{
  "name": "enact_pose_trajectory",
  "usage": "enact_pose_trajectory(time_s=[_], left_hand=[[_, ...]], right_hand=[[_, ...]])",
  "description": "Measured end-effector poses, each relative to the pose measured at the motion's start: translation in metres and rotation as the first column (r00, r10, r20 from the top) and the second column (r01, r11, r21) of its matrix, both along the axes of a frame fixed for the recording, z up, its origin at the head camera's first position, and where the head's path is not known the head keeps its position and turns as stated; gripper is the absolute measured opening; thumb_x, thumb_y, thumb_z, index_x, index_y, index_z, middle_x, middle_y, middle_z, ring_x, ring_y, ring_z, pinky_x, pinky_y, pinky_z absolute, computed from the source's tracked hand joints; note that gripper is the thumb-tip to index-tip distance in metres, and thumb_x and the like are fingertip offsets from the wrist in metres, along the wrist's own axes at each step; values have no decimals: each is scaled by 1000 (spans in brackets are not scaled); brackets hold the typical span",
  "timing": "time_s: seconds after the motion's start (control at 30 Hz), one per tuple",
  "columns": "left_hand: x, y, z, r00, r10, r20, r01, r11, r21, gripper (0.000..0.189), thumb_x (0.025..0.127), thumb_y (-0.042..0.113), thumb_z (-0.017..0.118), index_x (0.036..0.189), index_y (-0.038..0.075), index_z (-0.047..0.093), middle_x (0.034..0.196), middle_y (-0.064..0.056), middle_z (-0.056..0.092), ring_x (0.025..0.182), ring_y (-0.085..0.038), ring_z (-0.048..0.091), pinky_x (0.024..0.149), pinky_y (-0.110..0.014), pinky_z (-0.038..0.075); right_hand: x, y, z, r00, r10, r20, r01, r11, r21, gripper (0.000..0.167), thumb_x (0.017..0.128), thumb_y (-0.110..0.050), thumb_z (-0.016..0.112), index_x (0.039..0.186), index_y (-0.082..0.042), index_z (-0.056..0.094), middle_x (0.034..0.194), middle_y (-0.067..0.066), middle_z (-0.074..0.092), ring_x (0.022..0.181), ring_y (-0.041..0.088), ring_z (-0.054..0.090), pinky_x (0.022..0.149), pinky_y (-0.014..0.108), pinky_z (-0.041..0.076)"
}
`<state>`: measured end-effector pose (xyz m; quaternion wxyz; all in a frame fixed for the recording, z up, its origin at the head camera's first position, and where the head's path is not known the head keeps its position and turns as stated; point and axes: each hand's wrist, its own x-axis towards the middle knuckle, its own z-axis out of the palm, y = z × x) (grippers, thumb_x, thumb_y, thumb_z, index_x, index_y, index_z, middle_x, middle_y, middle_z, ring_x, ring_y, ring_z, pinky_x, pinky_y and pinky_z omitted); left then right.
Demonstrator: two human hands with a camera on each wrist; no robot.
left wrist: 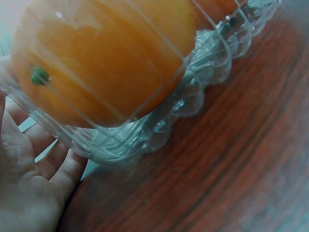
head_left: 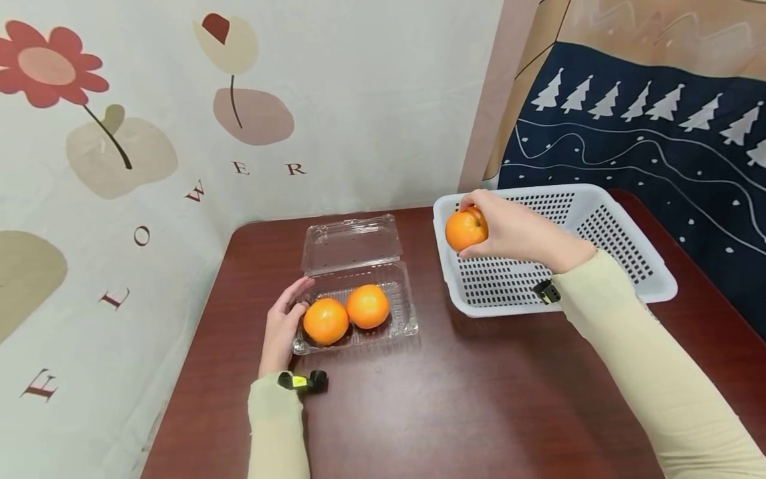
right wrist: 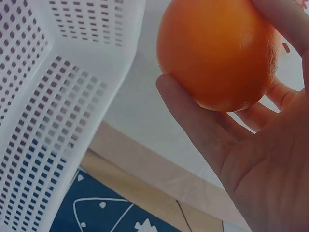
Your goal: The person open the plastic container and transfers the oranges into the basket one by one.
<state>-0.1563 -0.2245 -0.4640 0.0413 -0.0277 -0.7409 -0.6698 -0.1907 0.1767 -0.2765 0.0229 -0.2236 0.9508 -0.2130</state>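
An orange [head_left: 467, 228] is gripped by my right hand [head_left: 511, 229] above the left end of a white plastic basket [head_left: 649, 293]. In the right wrist view, thumb and fingers curve around the orange [right wrist: 217, 53], clear of the basket's rim. My left hand [head_left: 284, 326] rests against the left side of a clear plastic clamshell box [head_left: 402, 293]. Its fingers lie along the outside of the box wall in the left wrist view. Inside the box sit two more oranges, a nearer one [head_left: 326, 321] and one to its right [head_left: 368, 307]. The box lid [head_left: 352, 245] lies folded back.
Box and basket stand side by side on a dark red-brown table [head_left: 383, 412], near its back edge. A pale flower-printed cloth [head_left: 371, 100] hangs behind. To the right hangs a navy cloth [head_left: 628, 153] with white trees.
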Motion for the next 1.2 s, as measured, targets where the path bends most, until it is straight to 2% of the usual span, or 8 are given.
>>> enact_pose_trajectory(time_s=[0.13, 0.4, 0.5, 0.63, 0.77, 0.97, 1.2], left_hand=[[0, -1, 0, 1000, 9, 12, -9, 1000, -13, 45, 90, 0, 41, 129, 21, 49, 126, 0, 51, 112, -17, 45, 88, -18, 40], [4, 5, 20, 1000, -8, 15, 8, 1000, 2, 44, 89, 0, 41, 130, 15, 47, 127, -6, 50, 116, -23, 43, 89, -18, 39], [4, 7, 23, 1000, -12, 19, 12, 1000, -16, 44, 90, 1, 41, 131, 15, 46, 129, -5, 49, 118, -23, 42, 89, -17, 38], [3, 8, 24, 1000, -18, 19, 18, 1000, -17, 44, 90, 1, 41, 131, 15, 45, 129, -6, 48, 118, -23, 42, 89, -17, 38], [2, 9, 25, 1000, -18, 9, 18, 1000, -6, 44, 89, 1, 41, 131, 14, 46, 129, -7, 49, 117, -25, 43, 89, -17, 39], [3, 7, 25, 1000, -5, 21, 6, 999, -39, 44, 90, 2, 41, 131, 17, 46, 128, -2, 49, 118, -20, 42, 92, -22, 37], [5, 1, 11, 998, 10, 55, -8, 999, -37, 45, 90, 2, 42, 128, 24, 49, 126, 4, 51, 118, -14, 42, 95, -25, 35]], right_hand=[[-3, 4, -1, 1000, -10, 27, 10, 1000, 3, 76, 59, -51, 76, 116, -16, 40, 104, 0, 47, 84, 18, 50, 72, 33, 47], [-13, 14, -4, 998, -39, 42, 39, 999, 2, 74, 61, -49, 76, 118, -17, 40, 105, 1, 49, 85, 20, 50, 73, 35, 46], [-16, 18, -7, 997, -52, 59, 51, 999, 11, 72, 63, -46, 76, 118, -17, 40, 105, 1, 48, 86, 20, 49, 73, 34, 45], [-18, 26, -10, 996, -54, 67, 51, 998, 39, 70, 67, -46, 74, 120, -17, 39, 105, 0, 46, 86, 20, 48, 73, 33, 44], [-21, 33, -12, 999, -18, 51, 14, 997, 72, 65, 71, -43, 70, 123, -18, 40, 108, -1, 45, 87, 19, 47, 73, 33, 43], [-28, 39, -19, 999, -9, 42, 3, 989, 145, 61, 72, -43, 68, 124, -22, 43, 116, 2, 42, 88, 21, 49, 74, 37, 43], [-31, 49, -35, 995, -7, 102, -18, 970, 241, 63, 73, -48, 66, 125, -20, 46, 119, 2, 44, 90, 21, 50, 74, 40, 44]])
